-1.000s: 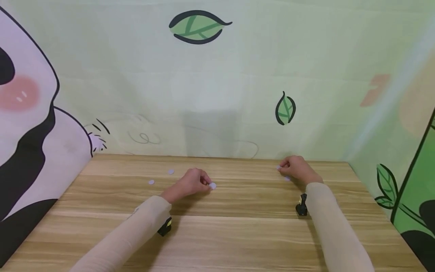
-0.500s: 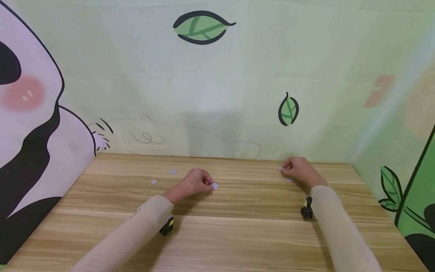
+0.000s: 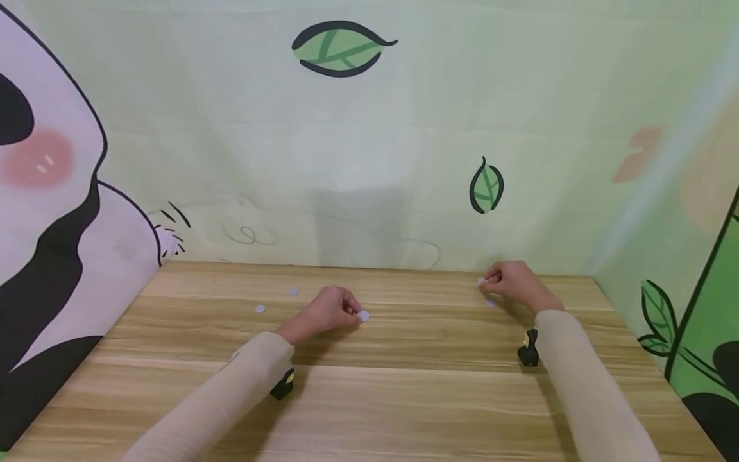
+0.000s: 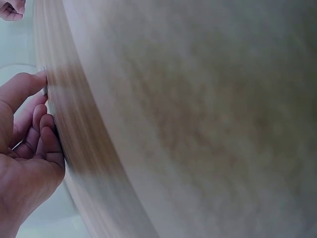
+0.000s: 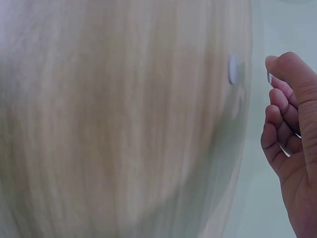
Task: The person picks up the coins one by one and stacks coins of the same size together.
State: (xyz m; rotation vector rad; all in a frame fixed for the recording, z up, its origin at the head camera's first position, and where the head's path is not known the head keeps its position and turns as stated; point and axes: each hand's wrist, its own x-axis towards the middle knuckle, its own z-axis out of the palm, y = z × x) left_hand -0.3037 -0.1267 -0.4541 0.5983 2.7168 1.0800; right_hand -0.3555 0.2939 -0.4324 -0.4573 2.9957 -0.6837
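At the middle of the table, my left hand (image 3: pixel 330 309) pinches a small white disc (image 3: pixel 363 316) between thumb and fingertips. That disc is edge-on in the left wrist view, close against the wood, with the other fingers curled beside it. Toward the table's back right, my right hand (image 3: pixel 518 283) holds a second white disc (image 3: pixel 482 282) between thumb and index finger. The right wrist view has this disc (image 5: pixel 269 78) raised off the table. Just below the right hand, another white disc (image 3: pixel 490 303) lies on the wood.
Two more white discs, one nearer the back (image 3: pixel 293 291) and one farther left (image 3: pixel 260 308), lie left of my left hand. The wooden table (image 3: pixel 404 410) ends at a pale green wall (image 3: pixel 369 147) printed with leaves and a panda. A black camera sits at each wrist.
My right hand has risen slightly and shifted right with its disc, away from the disc lying below it. The left hand stays in place; the head view shifts a little.
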